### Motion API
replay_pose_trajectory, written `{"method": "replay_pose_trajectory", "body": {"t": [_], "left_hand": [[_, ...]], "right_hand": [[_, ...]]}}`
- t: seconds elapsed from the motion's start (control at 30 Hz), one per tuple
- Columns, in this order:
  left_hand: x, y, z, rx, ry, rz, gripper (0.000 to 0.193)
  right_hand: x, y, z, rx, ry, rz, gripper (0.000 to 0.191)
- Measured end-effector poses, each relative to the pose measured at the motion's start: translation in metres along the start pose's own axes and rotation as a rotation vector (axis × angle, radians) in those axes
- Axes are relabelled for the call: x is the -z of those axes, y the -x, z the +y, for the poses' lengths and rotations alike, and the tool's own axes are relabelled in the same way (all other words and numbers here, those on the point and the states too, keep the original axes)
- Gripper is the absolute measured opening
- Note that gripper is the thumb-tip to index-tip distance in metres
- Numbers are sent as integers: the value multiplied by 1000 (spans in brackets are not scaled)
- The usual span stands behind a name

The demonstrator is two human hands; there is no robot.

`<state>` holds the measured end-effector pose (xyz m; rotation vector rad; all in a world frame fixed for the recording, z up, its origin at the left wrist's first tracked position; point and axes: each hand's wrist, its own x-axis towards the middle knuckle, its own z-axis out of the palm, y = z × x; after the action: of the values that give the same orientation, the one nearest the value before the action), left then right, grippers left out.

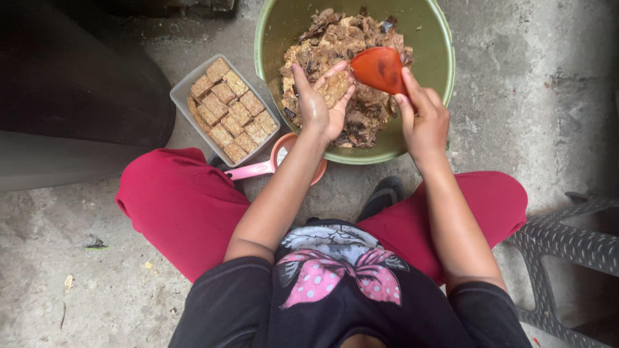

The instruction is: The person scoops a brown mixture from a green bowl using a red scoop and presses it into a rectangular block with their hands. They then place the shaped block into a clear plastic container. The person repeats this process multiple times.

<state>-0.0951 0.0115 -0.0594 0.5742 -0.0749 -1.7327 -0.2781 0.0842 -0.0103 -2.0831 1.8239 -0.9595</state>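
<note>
Your left hand (pixel 320 106) cups a tan square tofu piece (pixel 335 87), fingers half-curled around it, over the round green plastic basin (pixel 438 84) on the concrete floor (pixel 516 96). Your right hand (pixel 422 119) grips an orange plastic scoop (pixel 379 69) touching the piece. A grey rectangular tray of fried tofu squares (pixel 229 109) sits just beside the basin's left rim.

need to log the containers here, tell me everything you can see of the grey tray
The grey tray is a shallow rectangular tub, plastic by its look, with rounded corners. It sits flat on the concrete floor, turned at an angle, left of the green basin. Browned square pieces fill it in close rows, packed to the walls. A pink scoop lies by its near corner. Neither hand touches it.
</note>
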Motion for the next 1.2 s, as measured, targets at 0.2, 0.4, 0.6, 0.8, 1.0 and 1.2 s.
{"method": "replay_pose_trajectory", "body": {"t": [0.2,0.4,0.6,0.8,1.0,1.2], "left_hand": [[2,-2,-3,-76,-67,13,107],[5,-4,-8,-20,39,-64,108],[-1,6,10,-465,-941,-272,113],[-3,16,28,-625,-1324,-363,108],[-1,11,24,-660,-1349,-275,110],[4,12,24,-652,-1197,-234,112]], "right_hand": [[-5,0,-3,96,23,50,48],[-9,-4,5,52,29,7,47],[21,-9,-4,-10,-24,44,43],[33,-12,-6,165,78,25,40],[24,-8,-2,68,34,-25,39],[26,-4,-13,161,3,22,40]]}}
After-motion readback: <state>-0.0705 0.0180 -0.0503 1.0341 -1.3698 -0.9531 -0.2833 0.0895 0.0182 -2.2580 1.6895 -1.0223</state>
